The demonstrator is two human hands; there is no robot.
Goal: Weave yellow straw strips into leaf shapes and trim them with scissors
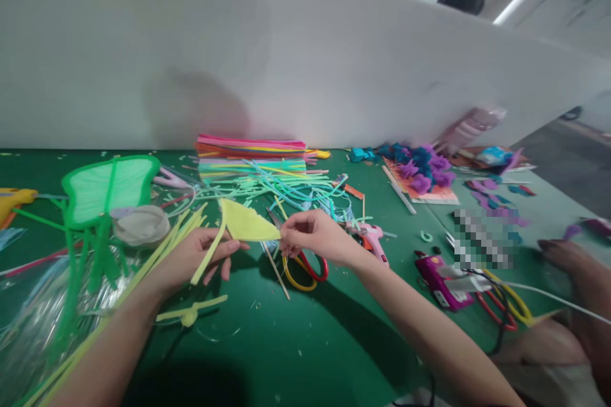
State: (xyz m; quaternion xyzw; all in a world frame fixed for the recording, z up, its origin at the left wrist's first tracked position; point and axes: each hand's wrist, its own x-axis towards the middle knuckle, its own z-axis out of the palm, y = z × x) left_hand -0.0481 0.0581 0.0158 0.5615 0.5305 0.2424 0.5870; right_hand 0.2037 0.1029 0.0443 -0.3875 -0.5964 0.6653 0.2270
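Observation:
Between my hands is a yellow petal-shaped piece (pixel 245 222) with a loose yellow pipe cleaner end (pixel 209 257) hanging from its left side. My left hand (pixel 200 257) is closed on its lower left edge, thumb on top. At the pointed right end, my right hand (pixel 310 235) pinches the tip. Red-and-yellow-handled scissors (pixel 310 273) lie on the table just under my right hand, partly hidden by it. Below my left hand rests a small knotted yellow pipe cleaner (pixel 189 316). Long yellow pipe cleaners (pixel 160 257) run beneath my left forearm.
Bundled coloured pipe cleaners (pixel 251 156) lie against the white partition (pixel 286 63). A green winged shape (pixel 112 191) stands at left. A pink glue gun (pixel 375 238) lies right of centre, near a magenta power strip (pixel 442 283) with cables. Another person's hand (pixel 566 257) is at far right.

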